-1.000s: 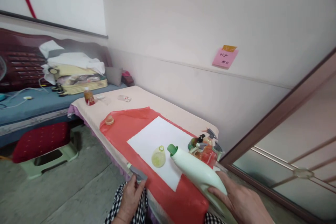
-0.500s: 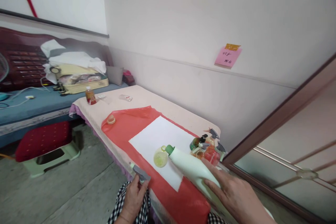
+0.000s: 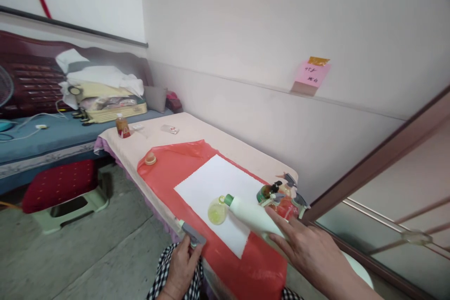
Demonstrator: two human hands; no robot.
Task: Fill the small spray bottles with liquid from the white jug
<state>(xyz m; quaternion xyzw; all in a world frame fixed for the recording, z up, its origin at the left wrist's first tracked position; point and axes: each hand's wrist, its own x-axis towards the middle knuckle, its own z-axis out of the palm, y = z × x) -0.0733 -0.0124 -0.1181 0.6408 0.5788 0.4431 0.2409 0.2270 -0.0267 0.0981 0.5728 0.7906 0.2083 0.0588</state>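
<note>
My right hand point(image 3: 309, 254) is wrapped round a pale green bottle point(image 3: 251, 214), tilted on its side with its green neck pointing left. The neck meets or nearly meets the mouth of a clear round bottle point(image 3: 217, 214); I cannot tell whether they touch. Yellow-green liquid sits inside the clear bottle, which stands on a white sheet point(image 3: 211, 178) with scalloped edges. Beneath that sheet lies red plastic point(image 3: 165, 176). Down at the table's near edge, my left hand point(image 3: 182, 260) pinches a grey trigger spray head point(image 3: 192, 233).
Several spray bottles point(image 3: 283, 199) cluster at the right end of the table point(image 3: 225, 143). A tape roll point(image 3: 150, 159) rests on the red plastic. Farther back are an amber bottle point(image 3: 122, 127) and a clear packet point(image 3: 170, 129). A red-topped stool point(image 3: 63, 185) stands left on the floor.
The pale green bottle lies closer to level, its base end raised with my right hand. My left hand keeps the spray head in nearly the same place. The view has shifted slightly.
</note>
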